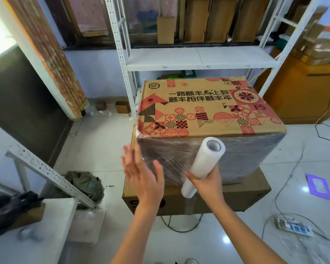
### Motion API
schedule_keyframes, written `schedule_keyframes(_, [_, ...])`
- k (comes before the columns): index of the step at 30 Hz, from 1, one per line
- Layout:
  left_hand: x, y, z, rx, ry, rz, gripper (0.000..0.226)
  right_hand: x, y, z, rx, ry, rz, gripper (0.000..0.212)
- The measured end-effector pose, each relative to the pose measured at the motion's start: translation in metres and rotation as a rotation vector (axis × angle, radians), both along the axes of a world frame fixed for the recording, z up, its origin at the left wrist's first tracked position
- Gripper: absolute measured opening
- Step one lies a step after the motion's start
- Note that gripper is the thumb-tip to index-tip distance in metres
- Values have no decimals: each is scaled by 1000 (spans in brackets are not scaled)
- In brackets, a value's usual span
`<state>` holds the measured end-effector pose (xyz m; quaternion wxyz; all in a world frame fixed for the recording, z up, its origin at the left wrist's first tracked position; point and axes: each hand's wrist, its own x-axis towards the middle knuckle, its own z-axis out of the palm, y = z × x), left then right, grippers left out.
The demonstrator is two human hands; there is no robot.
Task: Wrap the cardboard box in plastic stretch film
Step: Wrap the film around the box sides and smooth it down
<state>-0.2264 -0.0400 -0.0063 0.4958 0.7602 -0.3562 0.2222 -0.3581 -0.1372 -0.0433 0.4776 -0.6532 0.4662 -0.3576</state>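
A brown cardboard box with red and black printed patterns stands on a second, flatter cardboard box. Clear stretch film covers its near side and wrinkles at the corners. My right hand grips a white roll of stretch film, held tilted upright just in front of the wrapped side. My left hand is open with straight fingers, held flat by the box's near left corner; whether it touches the film is unclear.
A white metal shelf rack stands right behind the box with cartons on it. A white table with a black bag is at the left. Cables and a power strip lie on the tiled floor at the right. A wooden cabinet is at the far right.
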Motion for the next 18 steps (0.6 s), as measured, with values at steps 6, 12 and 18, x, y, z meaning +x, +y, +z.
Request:
schedule_keyframes(6, [22,-34,29,360,-1027,-142,65,-1,-4,8,-11,-13,42,81])
schedule_keyframes(12, [55,-53,46,486,-922,-99,83,0,-3,11,-9,92,39,80])
schedule_keyframes(18, [55,-54,43,466,-920,-64,77,-5,-1,11,32,60,141,80])
